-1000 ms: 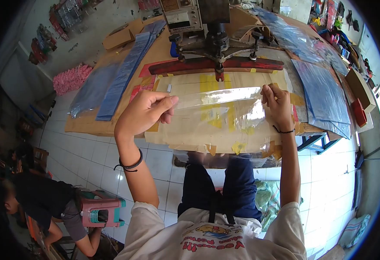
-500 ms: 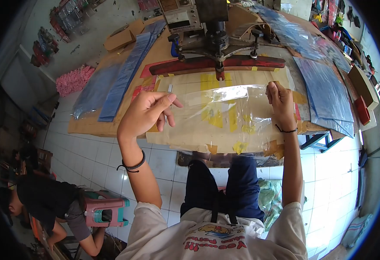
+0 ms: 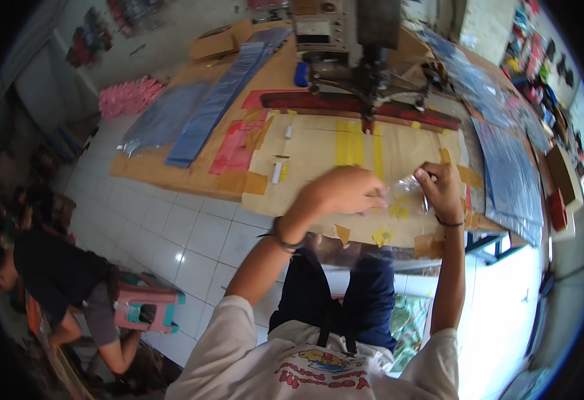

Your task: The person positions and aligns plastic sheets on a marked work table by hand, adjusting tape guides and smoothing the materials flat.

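A crumpled clear plastic sheet [image 3: 409,187] hangs from my right hand [image 3: 440,188], whose thumb and fingers are pinched on its upper edge. Just left of the plastic is my left hand [image 3: 353,191], blurred by motion, with its fingertips pointing at the sheet; whether they grip it is not clear. Both hands are above a pale board [image 3: 312,150] patched with yellow and brown tape. Behind the board lies the long red bar [image 3: 399,110] of a press machine [image 3: 377,73].
Blue plastic sheets lie in stacks on the left [image 3: 215,110] and right [image 3: 509,173] of the table [image 3: 152,170]. A cardboard box [image 3: 222,41] is at the back left. At lower left a person [image 3: 59,273] bends beside a pink and green stool [image 3: 147,303].
My left hand has swung right, close to my right hand. The clear sheet, stretched wide before, is now bunched near my right hand. The view has shifted.
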Motion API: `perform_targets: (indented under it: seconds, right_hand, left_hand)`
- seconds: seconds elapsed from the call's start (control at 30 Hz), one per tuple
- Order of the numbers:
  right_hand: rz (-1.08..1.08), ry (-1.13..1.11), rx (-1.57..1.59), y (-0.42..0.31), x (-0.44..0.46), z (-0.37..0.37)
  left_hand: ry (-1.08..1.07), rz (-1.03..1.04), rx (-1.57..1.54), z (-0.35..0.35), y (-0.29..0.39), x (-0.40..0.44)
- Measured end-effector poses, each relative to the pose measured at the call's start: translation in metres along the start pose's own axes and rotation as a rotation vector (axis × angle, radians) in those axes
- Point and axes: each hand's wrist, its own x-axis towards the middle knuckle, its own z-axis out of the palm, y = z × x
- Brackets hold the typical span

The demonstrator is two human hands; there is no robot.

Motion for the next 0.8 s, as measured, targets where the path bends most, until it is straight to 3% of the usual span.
perform_targets:
  seconds: [0.1,0.2,0.27,0.3,0.33,0.43,0.57,0.67,0.77,0.8]
  right_hand:
    - [0.096,0.035,-0.056,0.003,0.000,-0.002]
    - [0.091,0.151,-0.089,0.021,0.003,0.006]
    - [0.171,0.147,-0.093,0.019,0.004,0.003]
    - [0.166,0.138,-0.124,0.019,0.004,0.003]
    - [0.167,0.142,-0.151,0.018,0.006,0.002]
    - [0.163,0.152,-0.216,0.015,0.007,0.003]
    - [0.205,0.143,-0.248,0.015,0.008,0.004]
    - [0.209,0.167,-0.272,0.021,0.007,0.003]
    - [0.136,0.187,-0.311,0.005,0.008,-0.004]
    - [0.115,0.204,-0.361,0.004,0.007,-0.013]
  left_hand:
    - [0.003,-0.047,-0.188,0.007,0.001,0.003]
    - [0.343,0.030,-0.520,-0.008,-0.051,-0.043]
    - [0.574,-0.114,-0.456,-0.048,-0.089,-0.103]
    - [0.810,-0.291,-0.525,-0.062,-0.104,-0.132]
    - [1.123,-0.266,-0.435,-0.074,-0.138,-0.158]
    - [1.581,-0.398,-0.714,-0.108,-0.225,-0.243]
    - [1.759,-0.499,-0.719,-0.136,-0.286,-0.282]
    - [1.702,-0.723,-0.503,-0.151,-0.348,-0.287]
    - [1.685,-0.950,0.580,-0.154,-0.467,-0.308]
    - [1.617,-1.055,0.453,-0.163,-0.460,-0.313]
